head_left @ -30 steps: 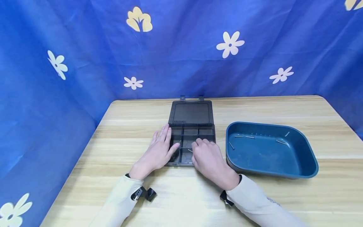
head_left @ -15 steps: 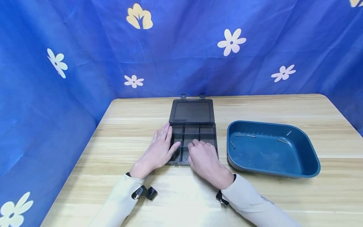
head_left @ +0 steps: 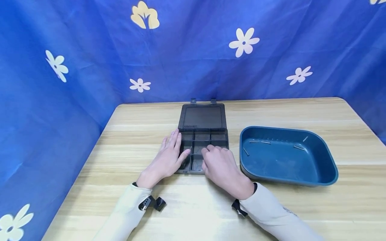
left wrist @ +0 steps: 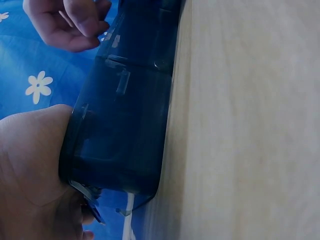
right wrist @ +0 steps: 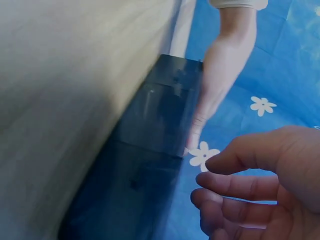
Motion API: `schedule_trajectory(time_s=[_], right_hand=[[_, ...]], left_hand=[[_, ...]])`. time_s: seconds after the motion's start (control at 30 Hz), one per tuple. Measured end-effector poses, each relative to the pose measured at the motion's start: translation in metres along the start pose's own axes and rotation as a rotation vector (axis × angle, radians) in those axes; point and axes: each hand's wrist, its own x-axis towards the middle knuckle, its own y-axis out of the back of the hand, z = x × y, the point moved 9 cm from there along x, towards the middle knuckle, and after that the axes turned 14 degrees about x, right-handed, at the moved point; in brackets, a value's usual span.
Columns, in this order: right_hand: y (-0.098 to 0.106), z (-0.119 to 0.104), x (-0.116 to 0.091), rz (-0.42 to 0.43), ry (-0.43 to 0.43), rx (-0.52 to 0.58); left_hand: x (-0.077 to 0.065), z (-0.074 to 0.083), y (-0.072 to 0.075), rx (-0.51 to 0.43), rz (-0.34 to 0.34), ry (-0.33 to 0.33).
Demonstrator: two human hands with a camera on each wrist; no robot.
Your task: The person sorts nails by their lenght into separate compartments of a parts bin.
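A dark translucent compartment box (head_left: 201, 147) stands on the table with its lid (head_left: 202, 116) laid back. My left hand (head_left: 165, 160) rests along the box's left side, fingers straight and thumb over the left compartments. Above the front right compartments is my right hand (head_left: 221, 167), its fingers loosely bent. In the right wrist view a gap shows between thumb and fingertips of the right hand (right wrist: 255, 180), and nothing is visible there. A thin metal piece, a screw or nail (head_left: 191, 165), appears faintly in the box's front row.
A blue rounded tray (head_left: 289, 182) stands to the right of the box. Several thin metal screws or nails, such as one screw (head_left: 246, 151), lie in it. A blue flowered cloth (head_left: 193, 50) hangs behind and left of the wooden table (head_left: 193, 211).
One second ago my right hand held a thin screw or nail above the front compartments. It then dipped left and the piece showed below its fingers. Now the hand has drawn back slightly right.
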Motion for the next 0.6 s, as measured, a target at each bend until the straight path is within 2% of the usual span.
schedule_trajectory(time_s=[0.3,0.6], right_hand=[[0.007,0.001,0.000,-0.008,0.001,0.006],[0.026,0.005,0.000,-0.002,-0.004,-0.003]], left_hand=[[0.000,-0.002,-0.002,-0.007,-0.009,0.004],[0.001,-0.001,0.000,-0.005,0.004,-0.004]])
